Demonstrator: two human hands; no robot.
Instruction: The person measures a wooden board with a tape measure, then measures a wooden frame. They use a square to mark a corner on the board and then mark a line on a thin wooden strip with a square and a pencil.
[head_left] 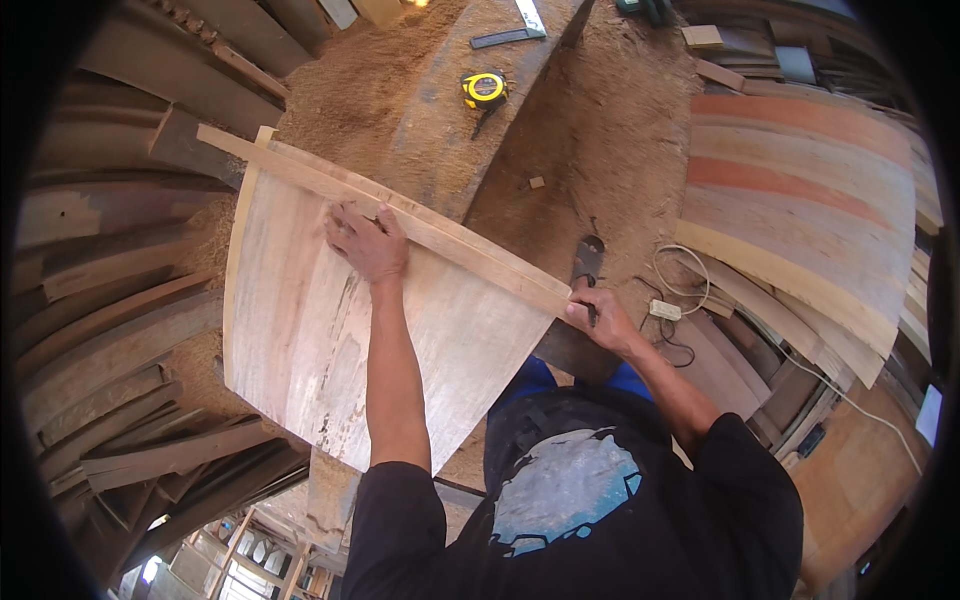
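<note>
A broad pale wooden panel (290, 310) lies in front of me, with dark streaks in its grain. Along its far edge runs a long narrow wooden strip (450, 236), slanting down to the right. My left hand (368, 243) rests on the panel, fingers spread and thumb side against the strip. At the strip's right end, beside the panel's corner, my right hand (606, 318) is closed, its thumb and fingertips on the strip. A small dark shape shows between those fingers; I cannot make out what it is.
Beyond the panel, a yellow and black tape measure (484, 90) and a try square (510, 28) lie on a sawdust-covered board (440, 120). Boards (130, 260) are stacked at left. Another panel (800, 190) stands at right, near a white cable (703, 275) with a small box.
</note>
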